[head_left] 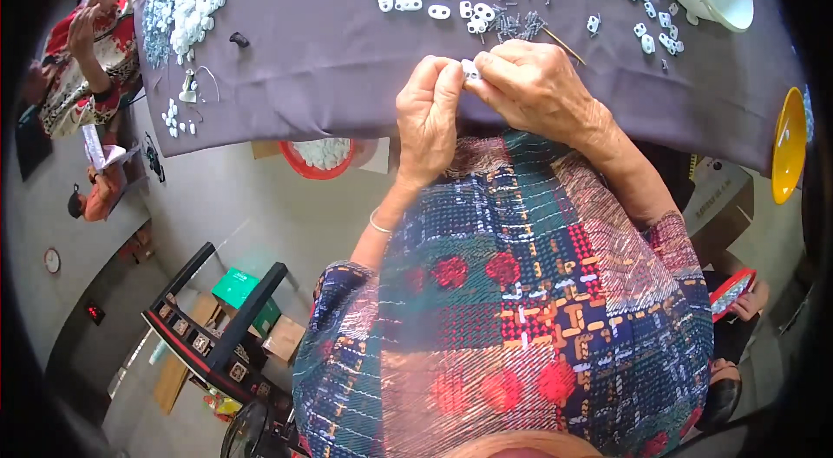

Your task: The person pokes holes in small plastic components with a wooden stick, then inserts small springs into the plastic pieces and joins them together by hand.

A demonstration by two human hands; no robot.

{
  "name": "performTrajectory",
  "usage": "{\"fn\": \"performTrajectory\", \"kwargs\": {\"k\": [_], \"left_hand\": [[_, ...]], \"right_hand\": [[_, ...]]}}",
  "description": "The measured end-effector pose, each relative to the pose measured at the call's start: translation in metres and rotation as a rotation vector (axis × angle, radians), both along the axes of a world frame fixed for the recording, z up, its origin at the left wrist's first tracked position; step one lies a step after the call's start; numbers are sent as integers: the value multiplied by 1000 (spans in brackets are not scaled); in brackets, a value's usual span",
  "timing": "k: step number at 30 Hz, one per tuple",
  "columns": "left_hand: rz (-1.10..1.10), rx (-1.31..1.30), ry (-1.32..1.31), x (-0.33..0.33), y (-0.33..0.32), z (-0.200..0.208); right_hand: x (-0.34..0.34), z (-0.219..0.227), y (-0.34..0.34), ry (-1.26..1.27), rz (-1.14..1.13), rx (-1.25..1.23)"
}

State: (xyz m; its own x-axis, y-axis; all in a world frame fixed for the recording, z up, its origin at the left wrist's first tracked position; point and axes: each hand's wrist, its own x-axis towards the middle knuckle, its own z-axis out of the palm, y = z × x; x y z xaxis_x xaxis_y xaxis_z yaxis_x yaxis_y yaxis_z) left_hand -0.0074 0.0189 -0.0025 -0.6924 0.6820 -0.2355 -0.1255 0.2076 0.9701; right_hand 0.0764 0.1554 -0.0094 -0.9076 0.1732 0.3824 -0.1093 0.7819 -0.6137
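We're at a table w/ a purple-grey cloth (330,68) over it, light coming in even, prob daylight. Floor (252,206) is plain grey concrete. Bottom left there's a black metal rack (217,328) w/ a green box (239,291) and cardboard boxes (282,338) next to it. Far left a grey wall (52,206) w/ a small round clock (53,260). Another cardboard box (720,206) on the right.

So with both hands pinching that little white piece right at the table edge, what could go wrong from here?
The small white piece is held between the left hand and right hand right over the edge of the grey cloth; a slip would likely drop it into the lap or onto the floor. The loose dark screws lie just beyond the knuckles, so a nudge might scatter them.
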Motion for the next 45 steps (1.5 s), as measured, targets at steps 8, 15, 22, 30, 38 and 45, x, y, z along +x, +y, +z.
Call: {"fn": "performTrajectory", "kwargs": {"k": [8, 15, 22, 30, 38, 45], "left_hand": [[10, 6, -16, -3, 0, 2], [-17, 24, 30, -7, -2, 1], [-1, 21, 56, -5, -2, 3], [93, 96, -156, -4, 0, 7], [161, 132, -283, -5, -4, 2], [131, 257, -600, -7, -6, 6]], "right_hand": [[-1, -5, -2, 4, 11, -45], [-4, 7, 1, -3, -55, 48], [-3, 3, -2, -11, -15, 69], [-4, 0, -8, 80, -65, -24], [0, 10, -14, -79, -116, -607], [0, 11, -14, -147, -114, -1238]]}}
